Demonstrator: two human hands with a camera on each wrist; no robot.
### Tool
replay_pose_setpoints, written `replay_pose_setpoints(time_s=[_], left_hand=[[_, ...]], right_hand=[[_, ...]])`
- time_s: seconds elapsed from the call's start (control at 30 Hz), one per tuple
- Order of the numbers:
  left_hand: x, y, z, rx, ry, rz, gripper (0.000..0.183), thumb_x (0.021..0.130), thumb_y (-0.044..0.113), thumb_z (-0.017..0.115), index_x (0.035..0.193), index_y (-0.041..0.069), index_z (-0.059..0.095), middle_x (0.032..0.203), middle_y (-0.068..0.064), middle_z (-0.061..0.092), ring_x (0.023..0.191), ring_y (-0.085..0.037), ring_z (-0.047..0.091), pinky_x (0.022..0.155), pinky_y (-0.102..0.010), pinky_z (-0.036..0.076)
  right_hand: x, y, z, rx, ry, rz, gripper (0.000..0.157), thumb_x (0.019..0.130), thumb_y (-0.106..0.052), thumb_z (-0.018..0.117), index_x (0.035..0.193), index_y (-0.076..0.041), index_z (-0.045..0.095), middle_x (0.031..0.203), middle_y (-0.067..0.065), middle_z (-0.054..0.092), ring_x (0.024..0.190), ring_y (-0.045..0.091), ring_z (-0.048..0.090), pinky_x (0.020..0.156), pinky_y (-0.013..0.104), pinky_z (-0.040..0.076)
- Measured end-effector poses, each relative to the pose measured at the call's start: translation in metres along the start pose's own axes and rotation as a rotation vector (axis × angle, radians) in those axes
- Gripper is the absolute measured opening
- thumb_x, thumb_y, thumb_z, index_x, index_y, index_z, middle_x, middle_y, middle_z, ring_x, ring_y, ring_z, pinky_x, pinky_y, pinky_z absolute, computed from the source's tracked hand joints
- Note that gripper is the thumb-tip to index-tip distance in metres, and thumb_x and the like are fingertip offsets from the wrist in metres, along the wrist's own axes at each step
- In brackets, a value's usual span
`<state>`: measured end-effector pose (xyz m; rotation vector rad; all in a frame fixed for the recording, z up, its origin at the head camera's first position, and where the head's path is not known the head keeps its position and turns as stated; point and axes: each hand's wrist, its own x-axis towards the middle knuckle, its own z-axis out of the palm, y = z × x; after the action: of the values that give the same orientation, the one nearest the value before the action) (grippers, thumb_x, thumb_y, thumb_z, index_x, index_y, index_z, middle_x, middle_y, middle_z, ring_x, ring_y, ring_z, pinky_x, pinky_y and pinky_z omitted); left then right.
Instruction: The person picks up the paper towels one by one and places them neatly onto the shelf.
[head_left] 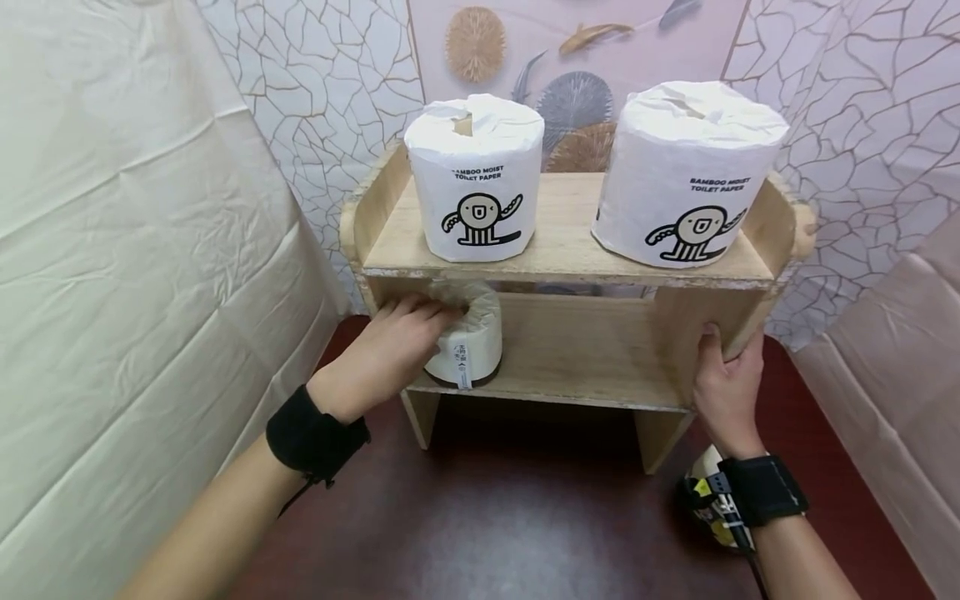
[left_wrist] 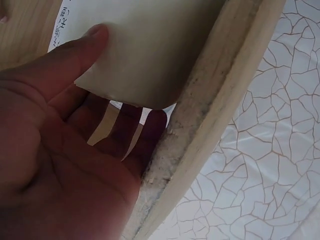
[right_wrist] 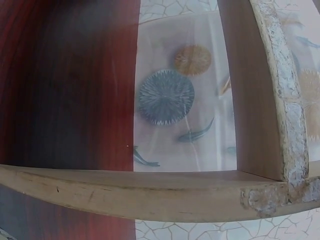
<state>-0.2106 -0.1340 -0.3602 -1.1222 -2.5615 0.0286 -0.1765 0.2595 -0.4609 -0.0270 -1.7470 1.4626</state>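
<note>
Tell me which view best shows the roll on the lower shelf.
The head view: the roll shows its top and label, though the left hand covers part. The left wrist view gives a close, cropped side; the right wrist view shows none.

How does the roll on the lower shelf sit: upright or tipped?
Upright: the head view shows the roll with its crinkled end up and its label running down the side.

And here's the pale wrapped roll (head_left: 482, 348), upright at the lower level's left end, printed strip down its front, left hand (head_left: 397, 343) gripping it; right hand (head_left: 727, 396) holds the worn-edged wooden shelf (head_left: 577, 343) by its side panel.
</note>
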Motion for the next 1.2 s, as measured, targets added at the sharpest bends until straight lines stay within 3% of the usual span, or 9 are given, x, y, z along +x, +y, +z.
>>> replay_pose_setpoints(time_s=[0.37, 0.77, 0.97, 1.2], left_hand=[[0.0, 0.001, 0.002, 0.027, 0.044, 0.031, 0.044, 0.091, 0.002, 0.079, 0.133, 0.008, 0.068, 0.133, -0.007, 0.07, 0.124, -0.035, 0.06, 0.103, -0.049, 0.05], [0.001, 0.008, 0.003, 0.095, 0.164, -0.023, 0.028, 0.095, 0.002, 0.068, 0.122, 0.009, 0.071, 0.115, -0.009, 0.073, 0.11, -0.034, 0.062, 0.084, -0.048, 0.051], [0.002, 0.012, 0.0, 0.118, 0.193, -0.04, 0.023, 0.097, 0.006, 0.067, 0.12, 0.007, 0.072, 0.113, -0.01, 0.072, 0.11, -0.035, 0.062, 0.09, -0.049, 0.049], [0.003, 0.017, -0.002, 0.119, 0.158, -0.071, 0.034, 0.092, 0.014, 0.077, 0.125, 0.006, 0.071, 0.119, -0.011, 0.072, 0.112, -0.035, 0.06, 0.096, -0.05, 0.045]], right_hand=[[0.0, 0.0, -0.003, -0.008, 0.001, 0.005, 0.043, 0.106, -0.014, 0.054, 0.149, -0.016, 0.053, 0.119, -0.008, 0.059, 0.108, 0.012, 0.059, 0.091, 0.024, 0.043], [0.001, -0.002, -0.001, 0.0, -0.016, -0.004, 0.044, 0.106, -0.014, 0.052, 0.15, -0.016, 0.051, 0.119, -0.007, 0.059, 0.107, 0.013, 0.06, 0.088, 0.024, 0.045], [0.002, -0.002, -0.001, -0.009, -0.003, 0.007, 0.042, 0.106, -0.015, 0.053, 0.148, -0.016, 0.053, 0.117, -0.008, 0.059, 0.105, 0.012, 0.06, 0.088, 0.023, 0.045], [0.0, 0.0, -0.002, 0.005, -0.022, 0.017, 0.045, 0.107, -0.016, 0.052, 0.152, -0.018, 0.05, 0.121, -0.008, 0.057, 0.109, 0.013, 0.058, 0.091, 0.025, 0.043]])
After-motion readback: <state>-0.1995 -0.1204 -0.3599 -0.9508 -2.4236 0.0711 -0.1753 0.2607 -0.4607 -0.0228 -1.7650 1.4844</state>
